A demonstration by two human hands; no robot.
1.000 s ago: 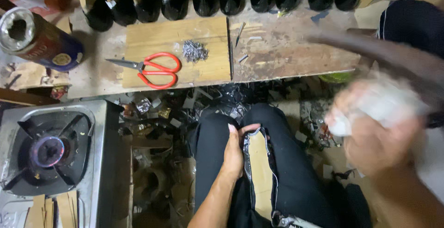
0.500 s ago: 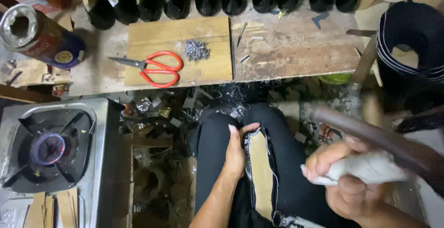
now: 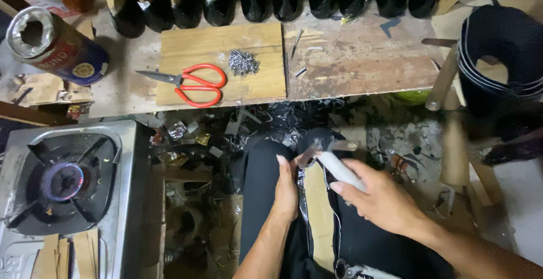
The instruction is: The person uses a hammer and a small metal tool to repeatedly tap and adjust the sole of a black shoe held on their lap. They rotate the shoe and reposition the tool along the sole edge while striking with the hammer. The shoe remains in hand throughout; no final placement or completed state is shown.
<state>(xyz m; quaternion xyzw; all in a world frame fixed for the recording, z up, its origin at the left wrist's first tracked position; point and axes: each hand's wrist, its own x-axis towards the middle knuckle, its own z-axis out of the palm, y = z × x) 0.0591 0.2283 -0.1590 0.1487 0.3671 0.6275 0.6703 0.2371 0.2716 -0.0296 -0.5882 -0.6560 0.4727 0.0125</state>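
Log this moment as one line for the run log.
left hand: pressing black boot upper on lap | right hand: gripping hammer at the upper's top edge | scissors, nails: on board

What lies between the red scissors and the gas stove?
In the head view, shiny scraps litter the gap between the red scissors and the gas stove.

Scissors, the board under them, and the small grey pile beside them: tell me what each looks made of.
Scissors: dull grey metal blades, with glossy red handle loops, probably plastic or a coating. Board: pale bare wood, judging by its straight grain and matt, unpainted face. Small grey pile: thin shiny slivers that glint like metal, likely tacks or small nails, though too small to tell for sure.
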